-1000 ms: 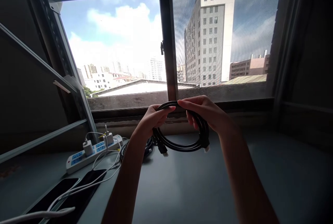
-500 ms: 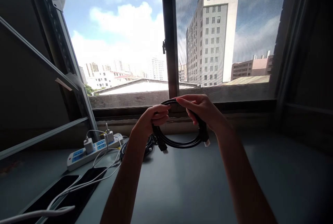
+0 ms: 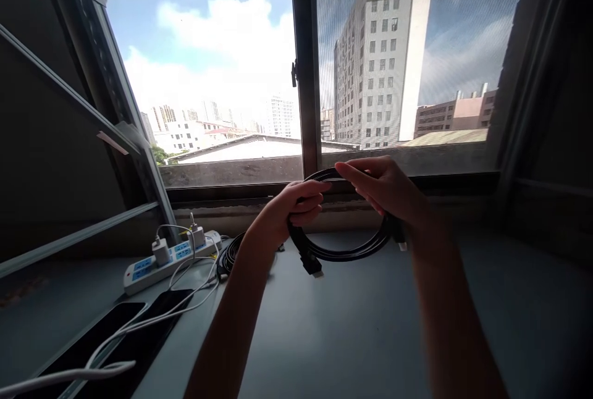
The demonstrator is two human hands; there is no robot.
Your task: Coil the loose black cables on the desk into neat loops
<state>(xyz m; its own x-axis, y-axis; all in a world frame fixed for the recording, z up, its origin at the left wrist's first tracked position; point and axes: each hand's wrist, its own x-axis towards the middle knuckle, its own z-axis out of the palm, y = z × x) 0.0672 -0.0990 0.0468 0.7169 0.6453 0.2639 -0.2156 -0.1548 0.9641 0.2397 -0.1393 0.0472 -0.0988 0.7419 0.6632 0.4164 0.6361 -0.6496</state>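
A coiled black cable [image 3: 345, 256] hangs in a loop above the table, held between my two hands. My left hand [image 3: 301, 204] has its fingers curled around the loop's upper left side. At the upper right, my right hand [image 3: 382, 186] pinches the coil, its thumb and index finger meeting near the top. One plug [image 3: 311, 263] with a light metal tip dangles at the lower left of the loop. Another plug end [image 3: 402, 244] pokes out below my right hand. Part of the coil is hidden behind the fingers.
A second black cable coil [image 3: 228, 257] lies on the grey table [image 3: 333, 325], partly behind my left forearm. Further left are a white power strip [image 3: 171, 262] with chargers, white cables [image 3: 157, 322] and two dark phone-like slabs [image 3: 99, 334]. A window [image 3: 308, 109] stands behind.
Both hands and the cable coil have shifted right, and the right hand sits slightly higher. The camera view has tilted a little. Both hands keep their hold on the coil.
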